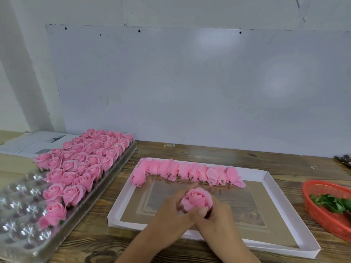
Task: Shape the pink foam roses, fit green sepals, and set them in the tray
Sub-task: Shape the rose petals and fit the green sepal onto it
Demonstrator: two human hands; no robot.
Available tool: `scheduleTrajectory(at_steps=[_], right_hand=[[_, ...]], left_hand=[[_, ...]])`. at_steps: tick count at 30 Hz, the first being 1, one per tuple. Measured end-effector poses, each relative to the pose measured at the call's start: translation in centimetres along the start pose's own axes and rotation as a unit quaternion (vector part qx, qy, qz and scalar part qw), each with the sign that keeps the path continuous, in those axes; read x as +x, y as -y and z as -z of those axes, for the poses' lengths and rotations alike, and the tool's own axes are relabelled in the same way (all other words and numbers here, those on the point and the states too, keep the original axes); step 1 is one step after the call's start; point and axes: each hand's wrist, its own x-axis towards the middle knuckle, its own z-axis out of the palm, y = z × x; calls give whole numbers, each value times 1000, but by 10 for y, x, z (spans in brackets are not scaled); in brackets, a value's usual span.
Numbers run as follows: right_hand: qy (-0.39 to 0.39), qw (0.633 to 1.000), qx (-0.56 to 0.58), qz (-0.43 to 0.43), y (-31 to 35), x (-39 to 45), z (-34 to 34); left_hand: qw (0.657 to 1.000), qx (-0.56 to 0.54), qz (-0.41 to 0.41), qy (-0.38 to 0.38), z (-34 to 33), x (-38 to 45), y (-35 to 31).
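Both hands hold one pink foam rose (197, 200) above the white cardboard box lid (269, 188). My left hand (171, 215) wraps its fingers round the rose's left side. My right hand (214, 217) grips its base from the right. A row of closed pink rose buds (188, 172) lies along the lid's far edge. Finished roses (83, 158) fill the far part of a clear plastic cell tray (24, 224) on the left. Green sepals (330, 203) lie in a red mesh basket (313, 186) at the right.
The wooden table (91, 242) backs onto a white wall panel (190, 82). Newspaper (32, 143) lies behind the tray at far left. Dark metal tools (344, 158) show at the right edge. The tray's near cells hold no roses.
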Motion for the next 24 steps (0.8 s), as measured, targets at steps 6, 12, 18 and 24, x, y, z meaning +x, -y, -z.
scheduleTrajectory(at_steps=[6,12,18,24], right_hand=[[-67,994,81,-39,-5,1,-1],[-48,999,17,-13,-10,-1,-3],[-9,998,65,-8,-5,-1,-5],[2,1000,17,6,-8,-2,-6]], left_hand=[[999,-7,19,-51,-1,3,8],[995,-13,4,-98,-2,4,8],[982,-75,18,-172,2,7,9],[981,-68,25,-180,-1,7,10]])
